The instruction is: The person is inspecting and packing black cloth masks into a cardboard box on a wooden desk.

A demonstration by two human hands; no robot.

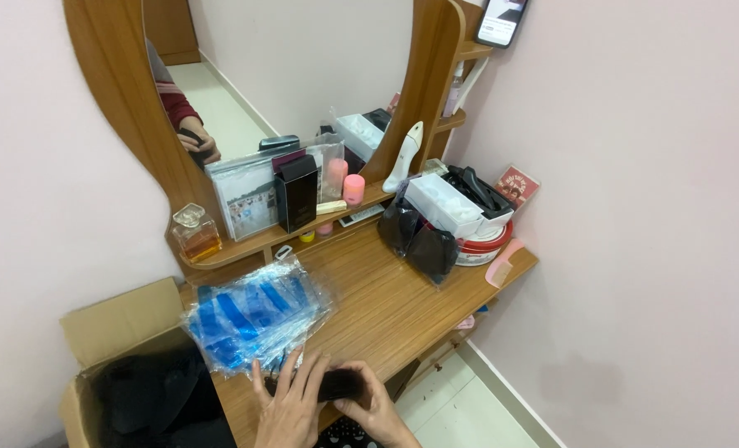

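A dark bundle [340, 384], seemingly a hank of black hair or fibre, sits at the near edge of the wooden table [386, 307], held between both hands. The left hand [290, 406] lies over its left end with fingers spread flat on top. The right hand [378, 406] curls round the right end, thumb and fingers closed on it. What exactly the bundle is cannot be told from here.

Just beyond the hands, to the left, lies a heap of clear packets [253, 315] with blue strips inside, touching the left fingertips. Left of that, an open cardboard box [120, 332] stands beside the table, holding something dark.

As for progress, judging by how things lie: one bundle is in hand and not yet in any packet, the packets look flat and unfilled, and the box seems still to hold dark stuff, so most of the work appears left.

Farther off, a shelf under the mirror [303, 58] carries a perfume bottle [195, 234], a black carton [296, 192] and a pink jar [353, 189]. At the far right are a white tray [444, 206] and a pink comb [504, 262].
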